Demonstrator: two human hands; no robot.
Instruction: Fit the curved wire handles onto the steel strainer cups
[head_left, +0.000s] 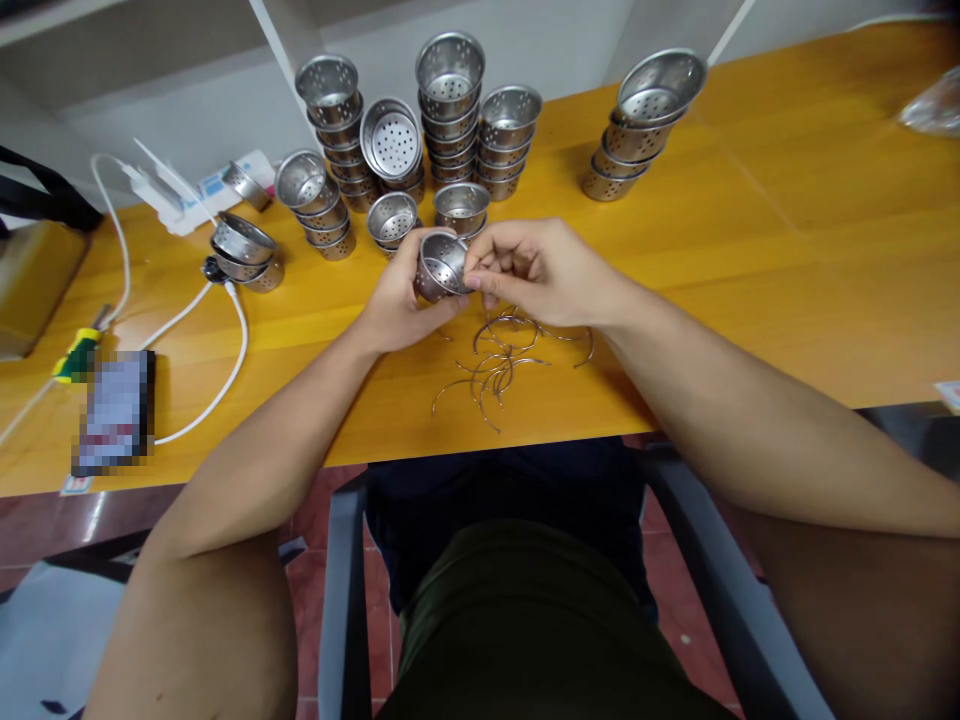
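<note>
My left hand (397,305) holds a small perforated steel strainer cup (440,265) tilted on its side above the yellow table (750,260). My right hand (529,270) pinches at the cup's rim with its fingertips; whether a wire is between them is too small to tell. Just below the hands a loose pile of curved wire handles (499,365) lies on the table.
Stacks of the same steel cups (450,110) stand at the back, a further stack (637,130) to the right and some cups (244,250) at the left. A white power strip and cable (195,190) and a blurred phone (114,410) lie at left. A chair is below me.
</note>
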